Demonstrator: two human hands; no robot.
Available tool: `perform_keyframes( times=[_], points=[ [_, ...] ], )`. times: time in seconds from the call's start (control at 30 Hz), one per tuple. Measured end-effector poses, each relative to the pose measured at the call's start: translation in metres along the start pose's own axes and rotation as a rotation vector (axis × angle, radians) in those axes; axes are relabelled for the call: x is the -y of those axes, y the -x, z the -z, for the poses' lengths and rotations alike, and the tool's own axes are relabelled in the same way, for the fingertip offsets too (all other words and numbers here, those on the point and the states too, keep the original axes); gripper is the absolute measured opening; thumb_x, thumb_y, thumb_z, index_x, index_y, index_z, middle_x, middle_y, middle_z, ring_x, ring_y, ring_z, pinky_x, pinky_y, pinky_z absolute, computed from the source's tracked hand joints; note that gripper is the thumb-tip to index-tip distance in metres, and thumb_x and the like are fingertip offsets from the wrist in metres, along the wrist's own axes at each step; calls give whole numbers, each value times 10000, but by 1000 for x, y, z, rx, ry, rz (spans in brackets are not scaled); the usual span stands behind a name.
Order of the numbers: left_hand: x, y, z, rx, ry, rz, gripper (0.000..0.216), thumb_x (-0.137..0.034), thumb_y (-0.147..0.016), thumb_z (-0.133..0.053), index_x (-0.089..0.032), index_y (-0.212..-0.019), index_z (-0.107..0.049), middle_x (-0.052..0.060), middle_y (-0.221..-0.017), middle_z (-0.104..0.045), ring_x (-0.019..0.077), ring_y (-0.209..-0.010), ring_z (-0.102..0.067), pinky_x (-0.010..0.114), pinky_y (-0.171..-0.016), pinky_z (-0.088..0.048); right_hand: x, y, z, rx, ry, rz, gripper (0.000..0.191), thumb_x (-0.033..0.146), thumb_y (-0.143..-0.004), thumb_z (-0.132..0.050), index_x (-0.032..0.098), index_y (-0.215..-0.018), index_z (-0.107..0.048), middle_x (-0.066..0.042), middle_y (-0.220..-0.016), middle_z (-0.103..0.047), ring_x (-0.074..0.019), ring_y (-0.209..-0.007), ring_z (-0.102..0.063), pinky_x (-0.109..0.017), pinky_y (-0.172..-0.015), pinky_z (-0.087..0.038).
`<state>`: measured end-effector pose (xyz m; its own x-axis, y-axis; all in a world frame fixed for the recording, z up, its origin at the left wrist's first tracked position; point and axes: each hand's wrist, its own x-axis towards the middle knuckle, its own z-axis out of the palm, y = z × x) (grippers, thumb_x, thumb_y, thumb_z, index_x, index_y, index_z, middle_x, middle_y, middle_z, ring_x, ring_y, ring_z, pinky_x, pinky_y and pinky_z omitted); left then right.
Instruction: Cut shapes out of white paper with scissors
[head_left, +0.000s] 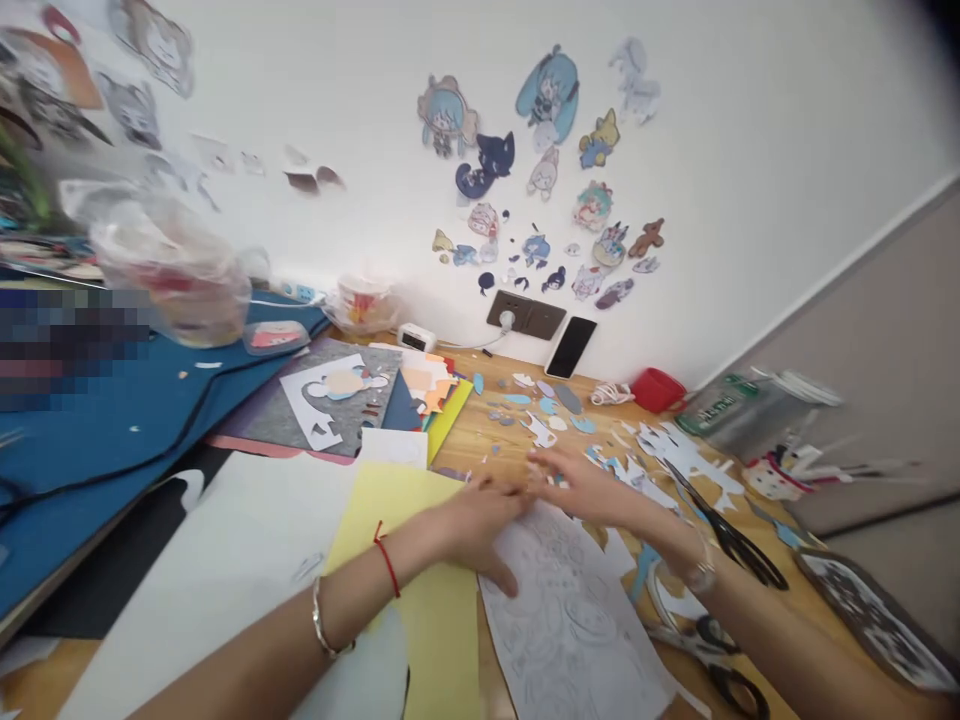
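My left hand (480, 525) reaches over the boundary between a yellow sheet (442, 610) and a white sheet of pencil drawings (577, 620). Its thumb stands apart from the fingers, above the drawings. Opposite it, my right hand (577, 487) hovers at or touches the far edge of the drawing sheet, fingers pointing left and apart. The fingertips of both hands nearly meet, and I see nothing held. Small blue, grey and white paper cutouts (549, 406) lie just beyond. Below my right forearm rest scissors (709, 655), partly hidden by it; long dark-handled scissors (739, 545) lie farther right.
A large white sheet (247, 560) covers the left side. Behind are a grey folder (345, 375), a phone (571, 347) leaning on the wall, a red container (658, 390) and a plastic-wrapped tub (176, 270). Paper scraps (690, 455) and a dark patterned tray (874, 610) lie right.
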<state>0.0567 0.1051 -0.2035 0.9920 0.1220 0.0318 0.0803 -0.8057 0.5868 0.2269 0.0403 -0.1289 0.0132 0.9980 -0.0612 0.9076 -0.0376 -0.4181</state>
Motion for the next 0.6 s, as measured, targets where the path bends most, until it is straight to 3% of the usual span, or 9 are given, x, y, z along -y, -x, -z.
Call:
perform_keyframes(
  times=[0.1,0.2,0.4,0.6],
  points=[
    [-1,0,-4,18,-4,22,986,-629,-639,-597,-173,-1417,-197,155,-1464,-278,299,-1352,-204,514,-1076,-72,-30,66,-4,43,-108,-139,375,287,-738,-610,265,-1112,-593,-99,-1033,-613,-230,-843,-622,-388,-746,-516],
    [0,-1,-6,39,-5,42,1013,-647,-616,-613,-199,-1419,-189,138,-1476,-255,289,-1361,-180,508,-1082,-53,-45,103,-11,65,-245,-251,396,311,-775,-561,242,-1163,-528,-102,-1066,-599,-212,-852,-629,-381,-756,-525],
    [-2,-1,-5,56,-24,100,1059,-660,-602,-622,-209,-1431,-142,125,-1494,-201,276,-1360,-192,504,-1089,-45,-53,107,-24,-31,-501,-371,413,304,-742,-580,189,-1126,-482,-77,-946,-572,-202,-809,-595,-399,-779,-483],
    [-10,0,0,84,-5,125,1038,-604,-626,-640,-191,-1432,-132,112,-1496,-193,257,-1369,-169,497,-1095,-42,-56,101,-28,-80,-674,-382,390,225,-692,-608,219,-1055,-467,18,-752,-524,-148,-621,-548,-324,-634,-460]
  ],
)
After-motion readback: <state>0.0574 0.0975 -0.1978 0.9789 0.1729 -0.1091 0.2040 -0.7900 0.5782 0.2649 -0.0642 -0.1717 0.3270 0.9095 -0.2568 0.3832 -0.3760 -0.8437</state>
